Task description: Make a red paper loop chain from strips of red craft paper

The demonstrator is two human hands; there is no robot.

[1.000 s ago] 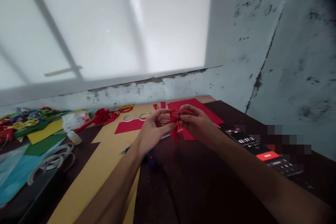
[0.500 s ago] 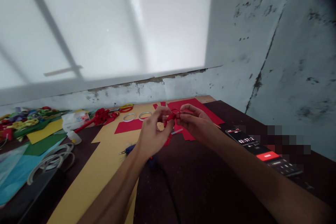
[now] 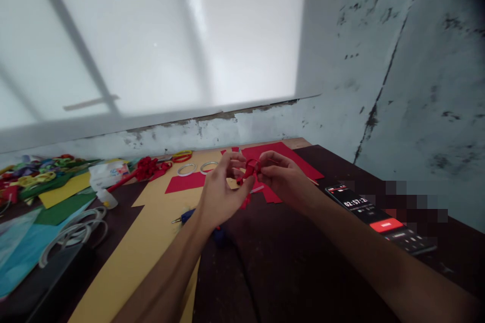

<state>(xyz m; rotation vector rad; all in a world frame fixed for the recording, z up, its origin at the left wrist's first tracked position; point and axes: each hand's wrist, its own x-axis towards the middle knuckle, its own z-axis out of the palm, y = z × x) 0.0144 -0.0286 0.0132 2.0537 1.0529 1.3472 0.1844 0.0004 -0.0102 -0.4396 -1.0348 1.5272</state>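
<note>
Dark wood of the table point(image 3: 288, 262) runs under your forearms, with a phone point(image 3: 379, 217) lying to your right. Your left hand point(image 3: 222, 194) and right hand point(image 3: 286, 179) meet above the table, both pinching a small curled red paper strip point(image 3: 249, 171) between their fingertips. Just beyond lie red paper sheets point(image 3: 284, 154) and a tan sheet point(image 3: 151, 222). Farther left sit two tape rings point(image 3: 197, 167), a red paper flower point(image 3: 147, 167) and coloured paper scraps point(image 3: 38, 171).

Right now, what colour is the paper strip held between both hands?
Red, clearest in the head view: the paper strip.
</note>
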